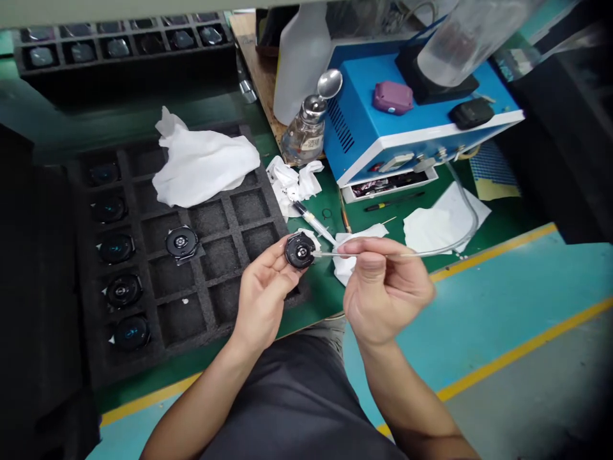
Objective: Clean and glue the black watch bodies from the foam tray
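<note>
A round black watch body [299,250] sits in the fingers of my left hand [265,294], its round sensor face turned up. Between thumb and fingers of my right hand [385,287] is a thin pale rod [328,254], whose tip meets the right rim of the watch body. From behind that hand a clear hose [472,233] curves up to the blue machine [373,128]. Left of my hands, a black foam tray [205,268] has several watch bodies in its left column. Another watch body [182,241] lies face up on a divider, and a white cloth [205,163] covers the back cells.
Beyond my hands lie a syringe [313,222], crumpled tissues [294,182] and a glass pump bottle [306,134]. A white plastic bottle [304,64] stands behind. Another filled tray [124,54] is at the back left. The bench's yellow front edge [498,252] runs at right.
</note>
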`<state>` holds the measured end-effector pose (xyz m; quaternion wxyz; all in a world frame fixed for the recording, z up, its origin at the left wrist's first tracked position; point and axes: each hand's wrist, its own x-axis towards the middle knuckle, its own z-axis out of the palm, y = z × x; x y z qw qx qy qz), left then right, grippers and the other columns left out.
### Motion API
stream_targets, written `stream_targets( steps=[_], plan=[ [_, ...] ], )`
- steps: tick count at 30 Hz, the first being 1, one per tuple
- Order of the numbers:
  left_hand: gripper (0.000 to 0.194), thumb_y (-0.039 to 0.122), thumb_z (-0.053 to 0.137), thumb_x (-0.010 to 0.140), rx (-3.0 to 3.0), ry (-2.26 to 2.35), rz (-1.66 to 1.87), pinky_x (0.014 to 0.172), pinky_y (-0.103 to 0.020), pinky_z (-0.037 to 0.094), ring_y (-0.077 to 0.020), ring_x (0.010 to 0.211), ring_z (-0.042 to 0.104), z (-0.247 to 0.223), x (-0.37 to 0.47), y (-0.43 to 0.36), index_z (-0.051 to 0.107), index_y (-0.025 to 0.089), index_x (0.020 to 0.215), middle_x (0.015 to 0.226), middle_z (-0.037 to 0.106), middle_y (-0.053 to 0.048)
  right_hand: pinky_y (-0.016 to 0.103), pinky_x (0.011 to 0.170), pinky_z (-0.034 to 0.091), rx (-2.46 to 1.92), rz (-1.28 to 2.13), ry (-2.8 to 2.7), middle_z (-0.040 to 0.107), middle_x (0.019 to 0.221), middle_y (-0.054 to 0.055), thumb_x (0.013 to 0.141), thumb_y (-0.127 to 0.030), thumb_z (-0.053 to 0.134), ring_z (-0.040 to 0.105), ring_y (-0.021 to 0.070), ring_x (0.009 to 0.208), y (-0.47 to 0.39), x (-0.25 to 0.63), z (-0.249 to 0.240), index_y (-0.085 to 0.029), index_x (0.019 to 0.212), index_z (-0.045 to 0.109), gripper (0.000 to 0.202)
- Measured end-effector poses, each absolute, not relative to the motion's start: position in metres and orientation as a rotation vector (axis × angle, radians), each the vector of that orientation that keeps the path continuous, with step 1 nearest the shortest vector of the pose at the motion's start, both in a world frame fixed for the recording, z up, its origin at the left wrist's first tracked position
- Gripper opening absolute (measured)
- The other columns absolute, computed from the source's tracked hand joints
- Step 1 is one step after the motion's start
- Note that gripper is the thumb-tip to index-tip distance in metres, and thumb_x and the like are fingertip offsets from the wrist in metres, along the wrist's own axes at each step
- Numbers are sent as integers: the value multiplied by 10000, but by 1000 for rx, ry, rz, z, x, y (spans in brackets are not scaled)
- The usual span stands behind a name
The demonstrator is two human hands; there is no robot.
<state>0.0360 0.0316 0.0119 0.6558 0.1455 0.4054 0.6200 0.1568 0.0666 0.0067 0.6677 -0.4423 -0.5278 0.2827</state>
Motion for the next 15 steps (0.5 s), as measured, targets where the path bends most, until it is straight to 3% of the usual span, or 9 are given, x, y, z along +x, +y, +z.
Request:
stream_targets(
  steps=[6,15],
  plan=[
    [485,168,795,739,380,882,1361,1153,-457,479,-301,1251,678,7,34,32,749,218,1219,1267,750,-113,379,697,608,-999,599,-1259,736,775,-2,934,-321,714,714,186,731,73,158,-1,-267,937,721,54],
    [488,198,811,748,391,905,1343,1173,-508,458,-345,1294,649,9,34,32,750,224,1232,1303,732,-125,369,680,613,-1020,576,-1291,751,787,-1,930,-300,719,726,185,736,76,159,-4,-265,933,729,37]
  ],
)
